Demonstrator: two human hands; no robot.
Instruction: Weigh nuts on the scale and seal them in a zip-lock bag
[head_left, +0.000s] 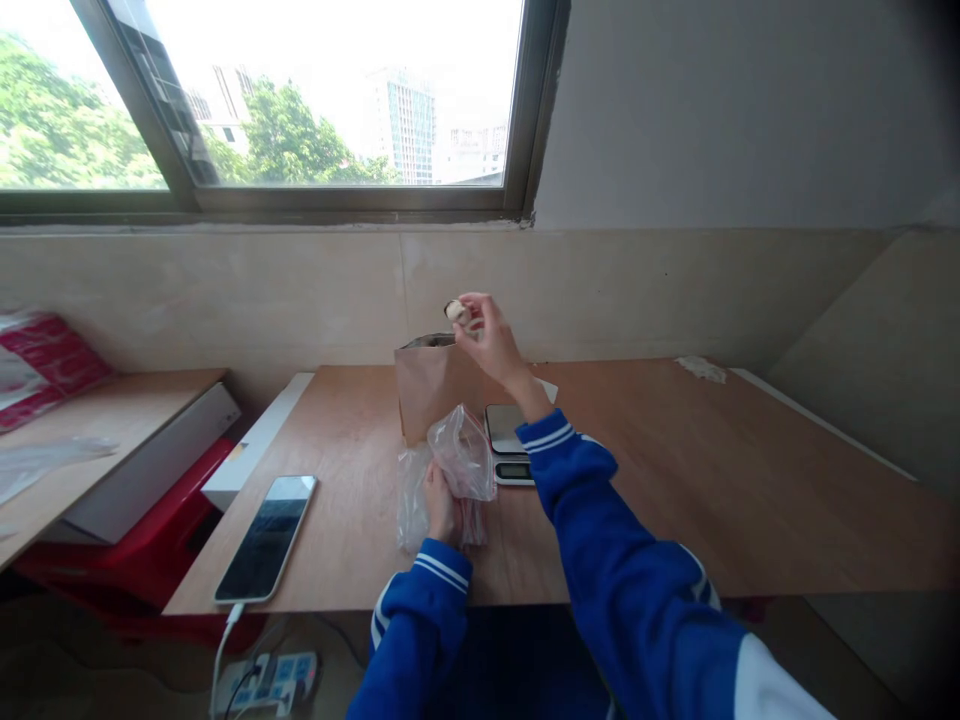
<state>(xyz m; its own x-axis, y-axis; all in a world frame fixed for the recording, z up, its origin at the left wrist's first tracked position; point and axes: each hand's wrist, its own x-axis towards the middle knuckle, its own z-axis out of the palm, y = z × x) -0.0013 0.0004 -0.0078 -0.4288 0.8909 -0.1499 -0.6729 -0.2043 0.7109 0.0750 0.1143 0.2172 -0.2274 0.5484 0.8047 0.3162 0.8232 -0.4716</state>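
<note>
While the right hand (487, 340) is raised above the open top of the brown paper bag (427, 395), its fingertips pinch a small pale piece (455, 311); what the piece is, the head view shows too small to tell, perhaps a bit of food. Lower and nearer, the left hand (439, 505) is closed on a crumpled clear plastic bag (457, 460), which rests on the wooden table (675, 480) just in front of the paper bag. A small scale (508, 440) lies just beside the plastic bag, under the right forearm. On the table's near left corner a phone (268, 537) lies flat, its cable running down to a power strip (274, 680) on the floor.
</note>
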